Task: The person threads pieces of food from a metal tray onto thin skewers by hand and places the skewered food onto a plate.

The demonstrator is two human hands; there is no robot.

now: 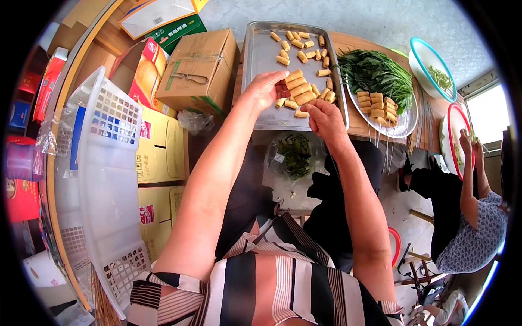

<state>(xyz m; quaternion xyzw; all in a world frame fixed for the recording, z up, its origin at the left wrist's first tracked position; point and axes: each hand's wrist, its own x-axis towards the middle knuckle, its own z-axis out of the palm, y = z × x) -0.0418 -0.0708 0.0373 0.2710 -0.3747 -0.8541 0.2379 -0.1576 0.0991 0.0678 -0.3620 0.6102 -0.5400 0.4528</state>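
Over the near half of a metal tray (251, 70), my left hand (265, 89) is closed on a row of yellow-brown rolls (297, 86), which look like tofu-skin rolls. My right hand (326, 117) pinches at the lower right end of that row. A thin line runs down from the right fingers, perhaps a skewer, but it is hard to make out. Loose rolls (302, 56) of the same kind lie scattered in the tray. To the right, an oval white plate (401, 130) carries stacked rolls (377, 104) with thin skewers (387, 155) sticking out toward me.
Leafy greens (375, 73) lie on the plate's far side. Beyond stands a blue-rimmed basin (416, 54). A co-worker (473, 233) sits at the right by a red-rimmed basin (453, 157). Cardboard boxes (190, 68) and a white plastic basket (106, 179) flank my left; bagged greens (293, 156) lie below.
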